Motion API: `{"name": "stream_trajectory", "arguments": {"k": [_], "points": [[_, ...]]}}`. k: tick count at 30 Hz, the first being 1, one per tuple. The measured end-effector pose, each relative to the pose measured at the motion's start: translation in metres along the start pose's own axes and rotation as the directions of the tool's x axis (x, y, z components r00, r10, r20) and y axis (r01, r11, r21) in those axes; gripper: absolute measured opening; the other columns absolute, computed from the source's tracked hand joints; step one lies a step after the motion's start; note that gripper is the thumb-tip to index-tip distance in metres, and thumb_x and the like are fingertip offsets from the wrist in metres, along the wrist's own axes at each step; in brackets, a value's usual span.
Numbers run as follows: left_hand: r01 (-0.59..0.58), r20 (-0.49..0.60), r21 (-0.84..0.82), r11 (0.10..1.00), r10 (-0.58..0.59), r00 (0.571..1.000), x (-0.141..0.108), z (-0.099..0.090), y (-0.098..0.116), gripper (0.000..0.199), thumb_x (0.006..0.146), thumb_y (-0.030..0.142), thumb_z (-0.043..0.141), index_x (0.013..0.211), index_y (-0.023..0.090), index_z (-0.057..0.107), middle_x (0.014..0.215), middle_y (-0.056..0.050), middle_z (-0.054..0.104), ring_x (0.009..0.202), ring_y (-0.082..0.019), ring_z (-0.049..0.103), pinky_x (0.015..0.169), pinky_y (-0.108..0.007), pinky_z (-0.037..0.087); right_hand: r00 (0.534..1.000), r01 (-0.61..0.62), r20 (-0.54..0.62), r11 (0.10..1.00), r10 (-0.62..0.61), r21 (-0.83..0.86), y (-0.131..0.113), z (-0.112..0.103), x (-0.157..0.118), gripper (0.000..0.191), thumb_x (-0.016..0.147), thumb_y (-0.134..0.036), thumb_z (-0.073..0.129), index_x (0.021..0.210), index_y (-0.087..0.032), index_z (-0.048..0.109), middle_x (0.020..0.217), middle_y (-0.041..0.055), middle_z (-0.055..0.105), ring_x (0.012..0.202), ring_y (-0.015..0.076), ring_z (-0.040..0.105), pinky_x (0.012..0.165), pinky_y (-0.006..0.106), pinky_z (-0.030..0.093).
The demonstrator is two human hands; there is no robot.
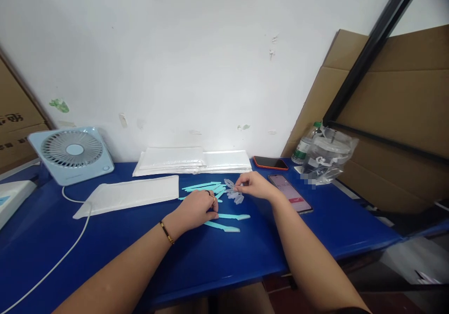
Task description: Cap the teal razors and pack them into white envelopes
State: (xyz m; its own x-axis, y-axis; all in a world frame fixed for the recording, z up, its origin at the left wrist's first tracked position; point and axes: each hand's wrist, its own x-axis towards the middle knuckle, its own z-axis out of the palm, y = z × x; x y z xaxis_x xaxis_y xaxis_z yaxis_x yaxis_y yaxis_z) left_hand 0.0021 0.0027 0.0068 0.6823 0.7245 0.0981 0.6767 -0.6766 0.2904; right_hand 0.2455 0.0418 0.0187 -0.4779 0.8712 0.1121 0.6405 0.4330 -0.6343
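Note:
Several turquoise eyebrow razors lie in a loose pile on the blue table. Two more razors rest nearer me, side by side, with their pale blade ends pointing right. My left hand is closed over the handle ends of these two, thumb and fingers pinched at one razor's handle. Just right of the pile is a small heap of clear plastic blade caps. My right hand reaches into this heap, its thumb and forefinger pinched on a cap; the fingertips partly hide it.
White padded mailers are stacked along the wall, and one single mailer lies at left. A blue fan with a white cable stands far left. Two phones, and a lit phone, a bottle and a bagged cup are at right.

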Motion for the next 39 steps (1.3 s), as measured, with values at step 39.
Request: {"name": "stream_trajectory", "arguments": {"k": [39], "points": [[0.071, 0.006, -0.184, 0.980, -0.071, 0.997, -0.011, -0.006, 0.008, 0.015, 0.082, 0.033, 0.054, 0.077, 0.021, 0.060, 0.076, 0.000, 0.062, 0.073, -0.016, 0.055, 0.063, -0.026, 0.037, 0.995, 0.093, -0.048, 0.983, -0.087, 0.157, -0.012, 0.003, -0.004, 0.025, 0.077, -0.038, 0.062, 0.083, -0.015, 0.070, 0.057, -0.0003, 0.058, 0.051, 0.0094, 0.049, 0.047, 0.021, 0.035]]}}
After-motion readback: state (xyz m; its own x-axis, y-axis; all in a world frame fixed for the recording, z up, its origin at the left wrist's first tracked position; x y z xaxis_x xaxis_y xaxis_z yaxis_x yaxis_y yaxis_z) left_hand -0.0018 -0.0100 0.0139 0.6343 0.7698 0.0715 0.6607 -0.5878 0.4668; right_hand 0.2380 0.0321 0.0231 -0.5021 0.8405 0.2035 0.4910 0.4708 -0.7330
